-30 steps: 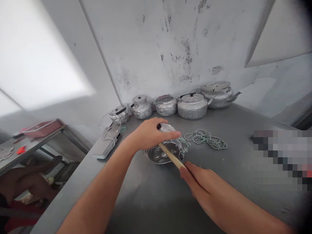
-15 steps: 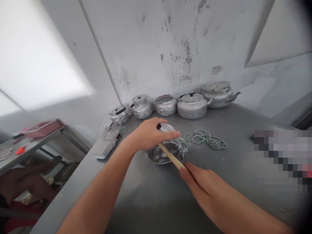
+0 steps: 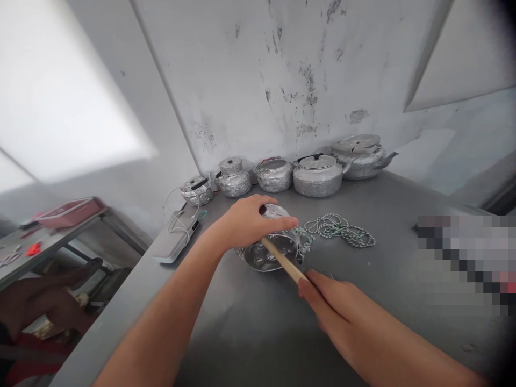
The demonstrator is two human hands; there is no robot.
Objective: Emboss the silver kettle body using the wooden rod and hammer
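Note:
A dented silver metal pot [image 3: 262, 262] lies tipped on the table, its open mouth facing me. Over its top, my left hand [image 3: 253, 217] grips it with thumb and fingers around the body. My right hand [image 3: 328, 298] is closed around a flat wooden stick [image 3: 284, 262]. The stick's far end meets the pot's mouth below my left thumb; whether it reaches inside I cannot tell. Green-and-white cord is tied at the pot's right side, and a loose coil of the same cord [image 3: 342, 230] rests just beyond it.
Against the wall stand several dented metal kettles, among them a lidded one [image 3: 317, 177] and a large spouted one [image 3: 360, 161]. A grey power bank [image 3: 175, 244] with a white cable is at the left edge. Further left, a side table holds a pink basket [image 3: 70, 212]; a person's legs show below.
Almost nothing differs. Both hands, the pot and the stick keep the same places. At the lower left, the other person's legs have shifted slightly.

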